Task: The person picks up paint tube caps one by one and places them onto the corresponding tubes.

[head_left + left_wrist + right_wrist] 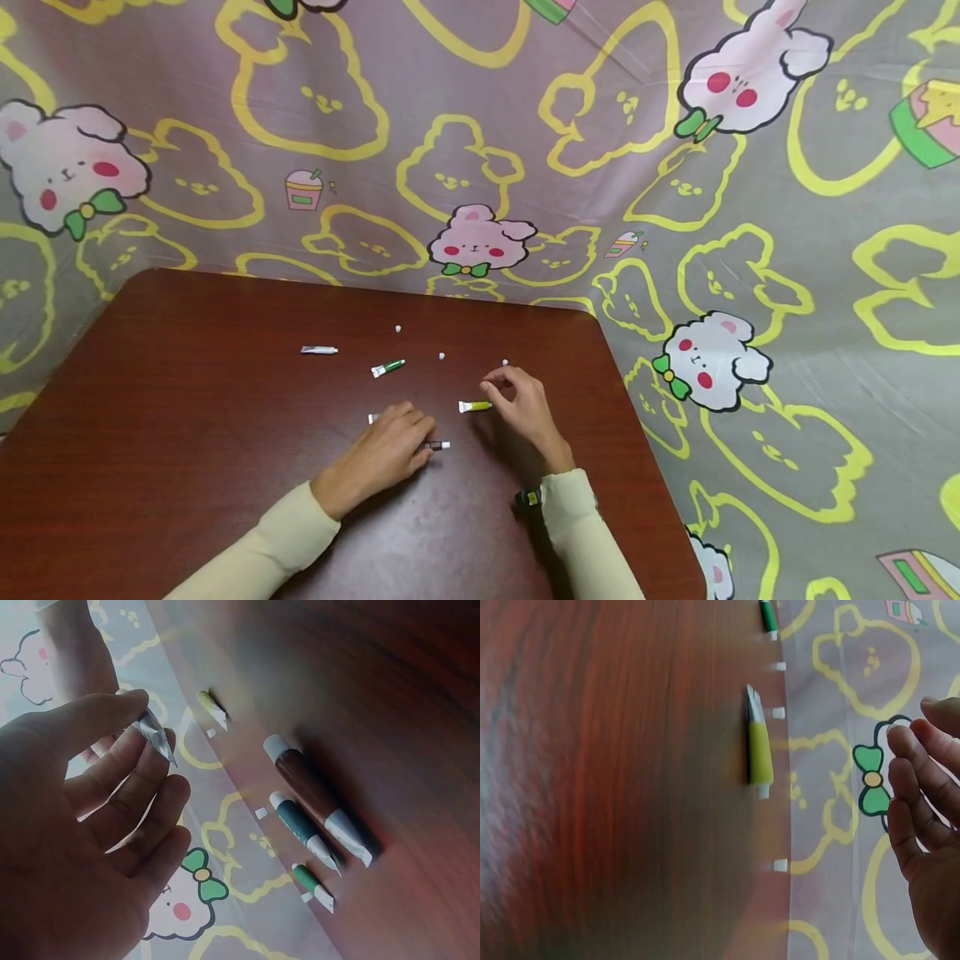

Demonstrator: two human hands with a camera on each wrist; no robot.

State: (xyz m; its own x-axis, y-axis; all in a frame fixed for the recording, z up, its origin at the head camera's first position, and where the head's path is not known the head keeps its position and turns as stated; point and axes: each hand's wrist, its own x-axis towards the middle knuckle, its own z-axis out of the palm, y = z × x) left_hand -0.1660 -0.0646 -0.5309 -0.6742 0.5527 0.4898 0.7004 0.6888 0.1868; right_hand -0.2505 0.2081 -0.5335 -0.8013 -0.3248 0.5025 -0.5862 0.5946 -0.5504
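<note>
Your left hand (386,454) lies over a small tube (154,735) and pinches its crimped metal end between thumb and fingers, so the head view shows little of it; a dark tube (437,446) pokes out beside your fingertips. Your right hand (525,408) hovers empty, fingers loosely bent, just beside the yellow tube (475,407) on the glossy wooden table (150,433). Tiny white caps (442,357) lie scattered, too small to make out.
</note>
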